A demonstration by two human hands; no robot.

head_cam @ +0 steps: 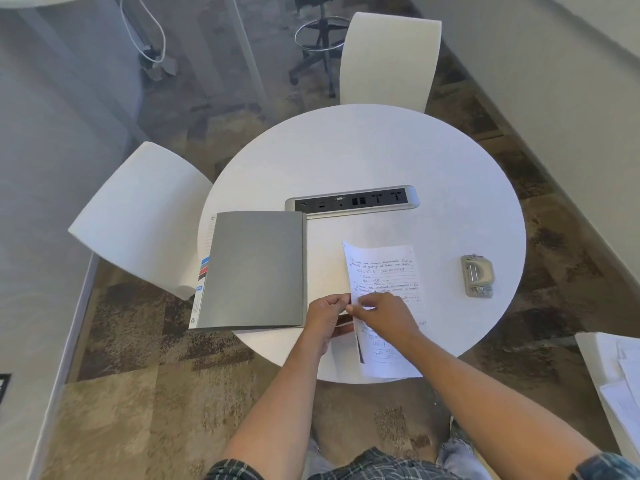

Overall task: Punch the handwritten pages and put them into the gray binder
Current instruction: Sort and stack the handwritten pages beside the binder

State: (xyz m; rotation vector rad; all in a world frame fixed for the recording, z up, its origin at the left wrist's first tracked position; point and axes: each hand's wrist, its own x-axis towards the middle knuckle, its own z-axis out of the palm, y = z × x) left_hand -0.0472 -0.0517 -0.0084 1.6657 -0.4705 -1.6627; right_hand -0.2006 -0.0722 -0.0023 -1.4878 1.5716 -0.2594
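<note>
Two hands on the handwritten pages (pixel 384 282), both at the sheets' left edge, near the front rim of the round white table (pixel 363 150). Left hand (pixel 327 315): fingers curled, pinching the left edge of the pages, thumb side toward the paper. Right hand (pixel 384 315): lies over the pages, fingertips pinching the same edge, touching or nearly touching the left hand's fingertips. That left edge is lifted off the table; dark shadow line under it. Rest of the sheets lies flat, bottom end overhanging the table's front rim slightly.

Landmark = pages.
- Gray binder (pixel 256 268): just left of the pages, closed, flat on the table, spine side toward the pages. Its left part overhangs the table rim; colored tabs and a lined sheet stick out on its far-left side.
- Hole punch (pixel 478 276): right of the pages, well apart, metal, nobody touching it.
- Power/data strip (pixel 351 201): beyond the pages, set into the tabletop, just past the binder's far right corner.
- White chairs: one beyond (pixel 389 60), one far left past the binder (pixel 138 216).
- Paper stack (pixel 620 379): far right, off the table, on a separate surface.
</note>
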